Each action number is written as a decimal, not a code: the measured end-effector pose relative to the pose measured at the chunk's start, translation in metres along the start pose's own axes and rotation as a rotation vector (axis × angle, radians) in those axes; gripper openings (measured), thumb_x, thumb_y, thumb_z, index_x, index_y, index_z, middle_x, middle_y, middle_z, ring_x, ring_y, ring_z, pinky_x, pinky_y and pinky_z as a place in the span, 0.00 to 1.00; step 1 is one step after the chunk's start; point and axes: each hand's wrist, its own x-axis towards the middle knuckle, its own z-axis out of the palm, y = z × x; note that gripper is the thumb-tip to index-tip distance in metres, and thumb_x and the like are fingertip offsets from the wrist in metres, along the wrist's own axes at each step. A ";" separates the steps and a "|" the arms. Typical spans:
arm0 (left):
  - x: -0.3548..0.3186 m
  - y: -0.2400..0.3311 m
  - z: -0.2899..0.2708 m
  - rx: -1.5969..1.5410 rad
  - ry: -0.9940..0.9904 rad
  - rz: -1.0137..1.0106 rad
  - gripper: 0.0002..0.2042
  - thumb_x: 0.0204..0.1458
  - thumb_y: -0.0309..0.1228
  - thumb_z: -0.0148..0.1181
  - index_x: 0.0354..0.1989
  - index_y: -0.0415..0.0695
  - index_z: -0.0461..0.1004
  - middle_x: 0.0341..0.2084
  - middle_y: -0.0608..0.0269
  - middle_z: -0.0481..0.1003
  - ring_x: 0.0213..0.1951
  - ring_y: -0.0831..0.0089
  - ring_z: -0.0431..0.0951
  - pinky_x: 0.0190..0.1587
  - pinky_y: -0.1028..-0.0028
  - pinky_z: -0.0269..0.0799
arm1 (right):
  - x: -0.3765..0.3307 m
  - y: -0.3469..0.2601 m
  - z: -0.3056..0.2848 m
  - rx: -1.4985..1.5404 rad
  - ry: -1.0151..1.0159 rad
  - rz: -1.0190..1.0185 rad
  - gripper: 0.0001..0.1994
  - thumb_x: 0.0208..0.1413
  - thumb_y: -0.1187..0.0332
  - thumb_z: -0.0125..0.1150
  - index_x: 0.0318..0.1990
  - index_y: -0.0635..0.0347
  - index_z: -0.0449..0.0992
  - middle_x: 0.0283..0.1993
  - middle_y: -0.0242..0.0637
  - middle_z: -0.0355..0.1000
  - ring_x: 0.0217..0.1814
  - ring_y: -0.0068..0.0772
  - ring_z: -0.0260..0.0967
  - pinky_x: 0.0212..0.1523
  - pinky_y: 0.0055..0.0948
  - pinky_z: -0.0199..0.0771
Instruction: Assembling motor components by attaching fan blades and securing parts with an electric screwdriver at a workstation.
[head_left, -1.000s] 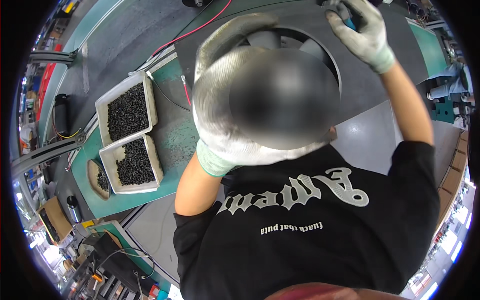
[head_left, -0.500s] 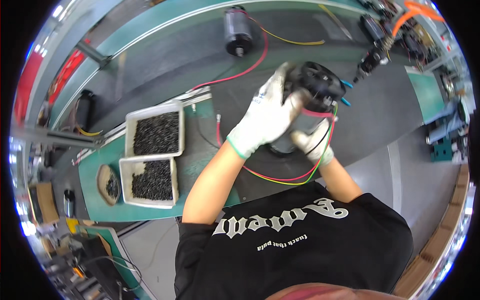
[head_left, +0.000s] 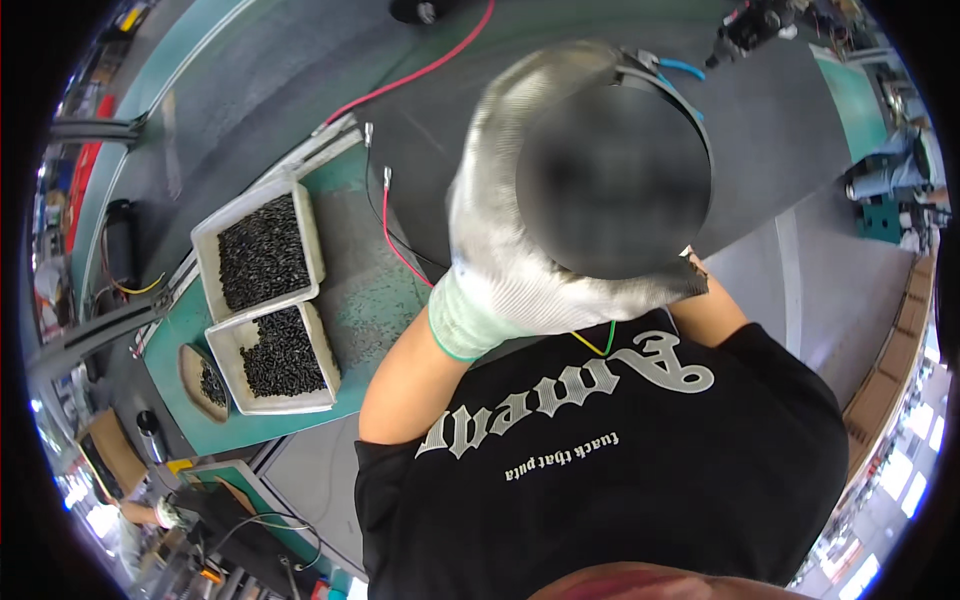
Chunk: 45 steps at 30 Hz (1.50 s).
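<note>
Raised close in front of me is a black cylindrical motor (head_left: 615,185), its round dark end facing up and blurred. My left hand (head_left: 505,215), in a grimy white knit glove with a green cuff, wraps around the motor's side, fingers at the far edge and thumb along the near edge. My right forearm (head_left: 712,302) reaches in behind the motor, which hides nearly all of that hand. Below the left hand, a green-and-yellow wire loop (head_left: 600,345) hangs against my black shirt. Red and black leads with metal terminals (head_left: 387,180) lie on the bench to the left.
Two white bins (head_left: 205,255) (head_left: 232,375) of small black parts stand on the green mat, beside a shallow dish (head_left: 190,385). Farther off are another motor (head_left: 415,10), blue-handled pliers (head_left: 682,68) and a black power screwdriver (head_left: 745,35). A person's gloved hand (head_left: 168,513) shows lower left.
The motor has come up closer to me and turned, so its round end faces me. My left hand has shifted around its side, and my right hand has gone out of sight behind it.
</note>
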 end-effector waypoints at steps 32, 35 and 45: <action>-0.143 0.078 -0.057 0.422 -0.187 -0.696 0.18 0.57 0.33 0.54 0.52 0.35 0.69 0.41 0.50 0.76 0.41 0.61 0.78 0.48 0.67 0.73 | 0.304 0.258 0.006 -0.761 0.034 0.103 0.27 0.57 0.50 0.49 0.54 0.64 0.72 0.49 0.60 0.72 0.50 0.54 0.72 0.49 0.45 0.71; -0.165 0.092 -0.073 -0.014 0.234 -1.004 0.16 0.54 0.28 0.54 0.51 0.35 0.70 0.37 0.52 0.76 0.37 0.64 0.78 0.45 0.70 0.73 | 0.286 0.177 0.093 -0.946 -0.585 -0.167 0.28 0.57 0.49 0.48 0.55 0.65 0.70 0.53 0.60 0.70 0.55 0.56 0.69 0.56 0.44 0.66; 0.001 -0.086 -0.067 1.578 -0.130 -0.553 0.32 0.56 0.49 0.48 0.62 0.35 0.61 0.61 0.42 0.60 0.63 0.49 0.58 0.65 0.49 0.47 | 0.308 0.097 0.183 -0.844 -0.576 0.386 0.46 0.48 0.44 0.58 0.71 0.52 0.46 0.74 0.45 0.44 0.74 0.47 0.47 0.69 0.41 0.53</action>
